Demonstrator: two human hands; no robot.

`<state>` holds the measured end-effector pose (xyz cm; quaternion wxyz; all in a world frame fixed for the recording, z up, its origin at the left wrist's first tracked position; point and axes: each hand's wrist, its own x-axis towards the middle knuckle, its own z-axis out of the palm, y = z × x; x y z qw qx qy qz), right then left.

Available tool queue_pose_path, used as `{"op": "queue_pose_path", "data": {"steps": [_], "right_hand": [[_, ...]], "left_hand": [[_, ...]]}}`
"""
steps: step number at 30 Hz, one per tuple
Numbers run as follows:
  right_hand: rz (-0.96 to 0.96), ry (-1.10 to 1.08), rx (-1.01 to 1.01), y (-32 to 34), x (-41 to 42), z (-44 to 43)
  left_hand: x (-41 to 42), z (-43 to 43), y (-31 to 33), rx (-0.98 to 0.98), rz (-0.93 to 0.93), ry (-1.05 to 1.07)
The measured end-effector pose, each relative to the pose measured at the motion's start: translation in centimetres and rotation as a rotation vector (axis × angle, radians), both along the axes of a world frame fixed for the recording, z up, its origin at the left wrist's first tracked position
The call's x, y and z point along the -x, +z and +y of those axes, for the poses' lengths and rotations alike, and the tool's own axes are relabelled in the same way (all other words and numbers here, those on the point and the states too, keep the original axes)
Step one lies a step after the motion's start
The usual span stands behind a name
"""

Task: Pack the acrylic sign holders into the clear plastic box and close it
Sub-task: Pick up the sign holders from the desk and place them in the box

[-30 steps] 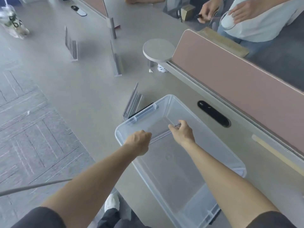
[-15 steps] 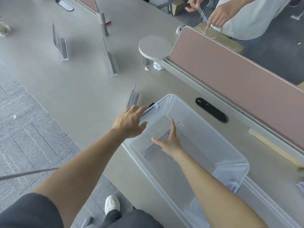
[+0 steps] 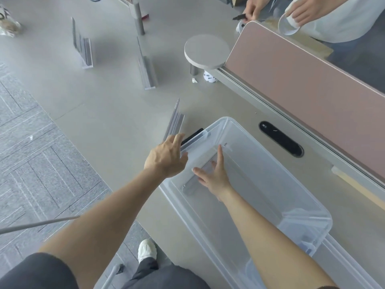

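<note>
The clear plastic box [image 3: 308, 207] stands open on the grey desk. One acrylic sign holder [image 3: 200, 174] lies flat on its floor at the far end. My right hand [image 3: 214, 176] rests on that holder inside the box, fingers spread. My left hand [image 3: 166, 157] hovers over the box's far left rim, fingers apart, holding nothing, close to an upright acrylic sign holder [image 3: 174, 120] just outside the box. Two more holders stand farther back, one [image 3: 146, 65] at the centre and another [image 3: 82, 45] to the left.
A pink desk divider [image 3: 302, 80] runs along the right, with a black cable slot [image 3: 281, 138] before it. A round grey stand [image 3: 206, 51] sits near the divider's end. Another person's hands [image 3: 306, 9] work beyond the divider. The desk edge drops to carpet [image 3: 31, 153] at left.
Both hands let go of the holder, which now lies in the box. My right hand went flat on it. My left hand opened and moved out past the box's far rim.
</note>
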<state>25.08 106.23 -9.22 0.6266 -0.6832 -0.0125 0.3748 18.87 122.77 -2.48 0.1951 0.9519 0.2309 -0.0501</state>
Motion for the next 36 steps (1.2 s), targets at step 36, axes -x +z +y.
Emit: {"op": "queue_pose_path", "data": {"steps": [36], "right_hand": [[-0.175, 0.079, 0.148, -0.1, -0.6, 3.7]], "left_hand": [[0.2, -0.1, -0.4, -0.091, -0.003, -0.017]]}}
